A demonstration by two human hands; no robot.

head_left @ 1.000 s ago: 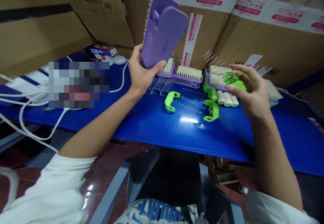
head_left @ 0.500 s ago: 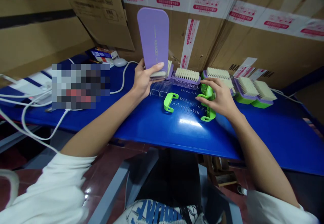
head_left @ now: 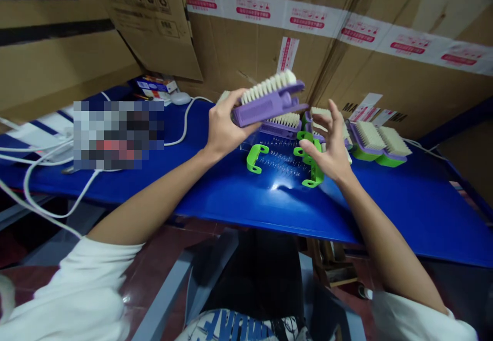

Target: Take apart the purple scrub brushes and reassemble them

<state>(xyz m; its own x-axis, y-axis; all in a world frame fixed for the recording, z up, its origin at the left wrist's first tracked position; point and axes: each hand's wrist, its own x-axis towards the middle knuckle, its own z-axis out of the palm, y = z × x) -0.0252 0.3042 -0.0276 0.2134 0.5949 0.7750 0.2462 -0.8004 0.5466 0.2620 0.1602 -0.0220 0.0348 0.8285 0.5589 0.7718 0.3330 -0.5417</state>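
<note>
My left hand grips a purple scrub brush in the air, its pale bristles facing up and its free end tilted to the right. With fingers and thumb apart, my right hand hovers over the green plastic pieces and holds nothing. Under it lie several curved green handles. One more green handle sits apart to the left. Between them, small metal pieces, perhaps springs or pins, are spread in rows on the blue table.
Behind my hands a purple brush lies bristles up. To the right stand brushes with green parts. White cables and a blurred-out patch take up the left. Tall cardboard walls the back.
My left hand has turned the brush from upright, flat back showing, to nearly level with bristles up. My right hand has lifted off the green handles, its fingers spreading.
</note>
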